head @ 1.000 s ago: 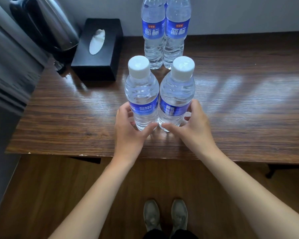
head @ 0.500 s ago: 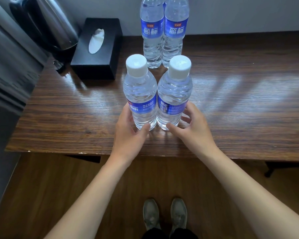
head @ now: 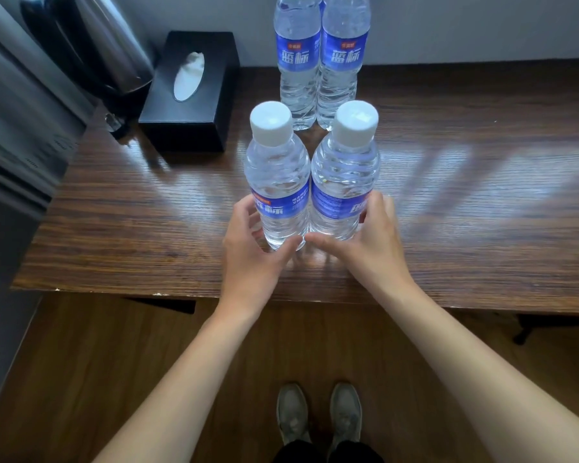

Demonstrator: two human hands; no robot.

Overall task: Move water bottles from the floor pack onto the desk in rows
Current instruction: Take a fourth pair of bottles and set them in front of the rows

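Two front bottles (head: 310, 182) are stood touching on the counter (head: 482, 212), in line with the back pair (head: 321, 61). Each is loosely cupped by the left hand (head: 251, 252) and right hand (head: 370, 242); each grip is best loosened gently, bases kept flat and aligned.

two water bottles stand upright and touching near the desk's (head: 121, 235) front edge. the left hand (head: 248, 259) curls round the left front bottle (head: 278, 195), thumb at its base; the right hand (head: 371, 252) curls round the right front bottle (head: 343, 188). at 12 o'clock from them, two back bottles (head: 320, 68) stand side by side against the wall. at 10 o'clock sits a black tissue box (head: 188, 95), with a kettle (head: 94, 51) further left. shoes (head: 318, 412) show on the floor at 6 o'clock.
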